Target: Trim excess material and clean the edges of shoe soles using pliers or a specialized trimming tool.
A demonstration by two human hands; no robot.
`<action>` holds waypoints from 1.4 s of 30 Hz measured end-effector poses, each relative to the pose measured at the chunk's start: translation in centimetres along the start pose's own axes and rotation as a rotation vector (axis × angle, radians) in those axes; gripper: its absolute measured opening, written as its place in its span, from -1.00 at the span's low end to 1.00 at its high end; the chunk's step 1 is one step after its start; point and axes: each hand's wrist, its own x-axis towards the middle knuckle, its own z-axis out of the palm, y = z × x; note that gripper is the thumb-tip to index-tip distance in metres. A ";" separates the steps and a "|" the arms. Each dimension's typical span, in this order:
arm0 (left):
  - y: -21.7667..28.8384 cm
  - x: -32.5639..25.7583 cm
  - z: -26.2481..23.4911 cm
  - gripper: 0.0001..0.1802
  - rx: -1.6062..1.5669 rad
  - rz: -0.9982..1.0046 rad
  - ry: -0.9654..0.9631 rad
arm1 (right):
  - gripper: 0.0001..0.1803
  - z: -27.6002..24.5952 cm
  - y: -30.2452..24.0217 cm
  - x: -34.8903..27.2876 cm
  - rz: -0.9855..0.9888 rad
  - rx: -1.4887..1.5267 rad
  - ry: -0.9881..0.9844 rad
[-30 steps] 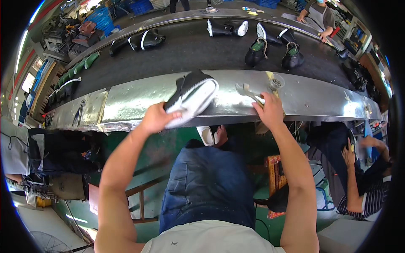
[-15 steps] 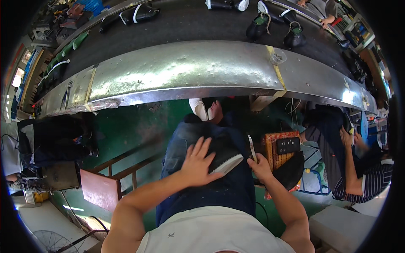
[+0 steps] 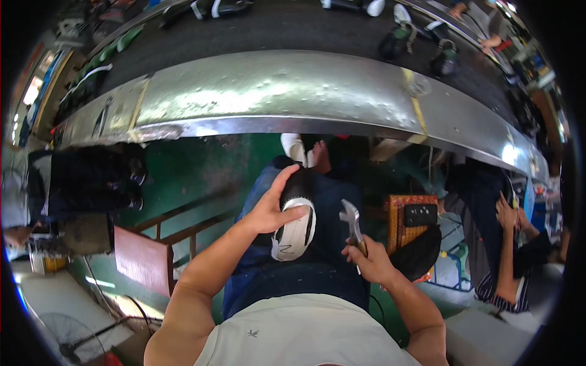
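My left hand (image 3: 273, 204) is closed around a black shoe (image 3: 297, 226) on my lap, thumb across its pale underside. The shoe lies bottom up, its pale, dark-marked bottom facing me and its black end pointing away toward my knees. In my right hand (image 3: 372, 261) is a pair of lasting pliers (image 3: 353, 224) with a shiny metal head. My fingers wrap its handles, and the head points up and away, to the right of the shoe and apart from it.
Ahead runs a metal-edged bench (image 3: 274, 85) with a dark belt (image 3: 274, 30) carrying several black shoes. At right, a stool with a patterned cover (image 3: 397, 235) bears a black phone (image 3: 420, 214) and a dark cloth. A wooden stool (image 3: 143, 259) stands left. People work on both sides.
My left hand has turned the shoe over so its pale bottom faces up, and now grips it. My right hand has drawn slightly nearer and rotated the pliers.
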 end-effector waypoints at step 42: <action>-3.6 -3.9 -7.2 -0.39 0.166 -0.184 0.180 | -0.62 4.8 -8.9 8.6 -0.224 -0.217 -0.203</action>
